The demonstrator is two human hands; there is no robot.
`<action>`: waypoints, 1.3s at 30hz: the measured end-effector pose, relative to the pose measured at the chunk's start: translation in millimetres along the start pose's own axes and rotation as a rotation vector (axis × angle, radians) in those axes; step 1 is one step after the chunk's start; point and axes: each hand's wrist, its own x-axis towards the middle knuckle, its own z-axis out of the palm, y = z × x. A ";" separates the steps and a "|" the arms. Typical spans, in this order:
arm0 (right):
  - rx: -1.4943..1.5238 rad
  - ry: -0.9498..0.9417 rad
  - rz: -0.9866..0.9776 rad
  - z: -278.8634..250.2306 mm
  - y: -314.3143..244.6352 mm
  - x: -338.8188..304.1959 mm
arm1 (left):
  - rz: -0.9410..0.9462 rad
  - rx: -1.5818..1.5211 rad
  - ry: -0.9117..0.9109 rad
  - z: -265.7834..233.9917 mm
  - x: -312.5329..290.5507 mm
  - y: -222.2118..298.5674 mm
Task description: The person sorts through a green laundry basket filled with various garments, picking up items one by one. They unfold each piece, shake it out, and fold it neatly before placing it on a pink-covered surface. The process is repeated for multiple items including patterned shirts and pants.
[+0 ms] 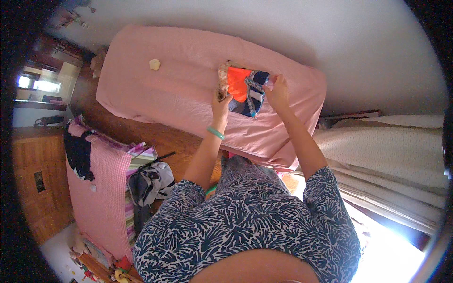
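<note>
A patchwork-like bundle of cloth lies on the pink-covered bed in front of me, bright orange in the middle, beige print along the left, and navy with pale patterned bands on the right. My left hand, with a green bangle on its wrist, closes on the lower left edge of the cloth, where a brown rolled bit shows by the fingers. At the opposite side, my right hand grips the navy edge with bent fingers. Whether the cloth is one piece or several layers, I cannot tell.
A cream flower-shaped object rests on the bed to the left. Lower left, a grey-and-black bag sits beside a pink checked cover with dark clothing on it. A pale curtain hangs at right.
</note>
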 end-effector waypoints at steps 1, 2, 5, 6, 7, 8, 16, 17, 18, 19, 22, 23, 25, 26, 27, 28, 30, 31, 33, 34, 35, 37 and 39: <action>-0.024 0.028 -0.099 0.0 -4.5 -1.4 | -0.104 -0.151 -0.004 -0.3 0.5 1.6; -0.057 0.078 -0.203 1.1 -9.7 -1.2 | -0.097 -0.181 -0.007 0.6 1.6 3.1; 0.148 -0.050 -0.278 2.5 -26.7 9.2 | -0.109 -0.194 -0.111 13.6 -1.2 7.3; 0.182 -0.149 -0.266 0.0 -31.6 14.4 | -0.045 -0.151 -0.182 21.9 -4.6 8.5; 0.219 -0.191 -0.281 -3.1 -37.4 19.4 | 0.007 -0.105 -0.235 31.4 -8.7 9.2; 0.312 -0.295 -0.169 -9.5 -41.5 23.1 | 0.083 -0.070 -0.295 42.7 -15.3 9.7; 0.938 -0.372 0.661 -75.4 -11.5 -24.1 | 0.646 1.036 -0.775 124.0 -66.7 -6.2; 0.839 -0.322 0.767 -75.8 3.1 -35.7 | 0.663 1.016 -0.774 127.9 -71.6 -10.9; 0.876 -0.277 0.738 -72.5 18.9 -46.0 | 0.618 1.046 -0.820 129.9 -76.5 -15.2; 0.894 -0.207 0.735 -67.3 34.9 -54.5 | 0.535 1.030 -0.879 129.9 -76.8 -18.4; 0.717 -0.096 0.692 -45.1 75.0 -66.9 | 0.469 1.138 -1.089 116.7 -71.6 -19.2; 0.594 -0.074 0.730 -38.5 83.1 -68.3 | 0.559 0.932 -1.017 105.1 -69.2 -15.9; 0.434 -0.100 0.586 -30.9 88.6 -68.8 | 0.373 0.703 -0.930 81.0 -53.0 -3.5; 0.330 -0.094 0.565 -30.7 86.4 -69.3 | 0.496 0.788 -0.802 64.0 -42.4 4.5; 0.210 -0.113 0.517 -31.0 81.8 -70.8 | 0.620 0.867 -0.669 46.4 -30.1 13.5; 0.193 -0.098 0.471 -33.9 75.3 -73.7 | 0.703 1.042 -0.413 28.5 -15.6 22.5; 0.122 -0.056 0.418 -40.9 59.7 -84.2 | 0.748 1.199 -0.018 -6.7 5.5 35.7; 0.097 -0.024 0.361 -44.1 51.8 -89.8 | 0.762 1.183 0.120 -22.0 13.9 39.4; 0.113 0.074 0.093 -49.4 40.6 -104.8 | 0.654 1.128 0.075 -45.1 27.3 41.5; 0.083 -0.023 0.183 -51.1 37.8 -113.2 | 0.569 1.121 0.065 -52.9 32.4 40.8; 0.072 -0.123 0.242 -51.4 36.2 -119.0 | 0.543 1.219 0.056 -58.5 36.9 39.6; 0.129 -0.239 0.334 -50.4 38.2 -129.4 | 0.575 1.139 -0.006 -64.3 43.3 37.1; 0.279 -0.267 0.465 -48.8 43.0 -134.5 | 0.583 1.107 -0.045 -64.4 47.7 36.7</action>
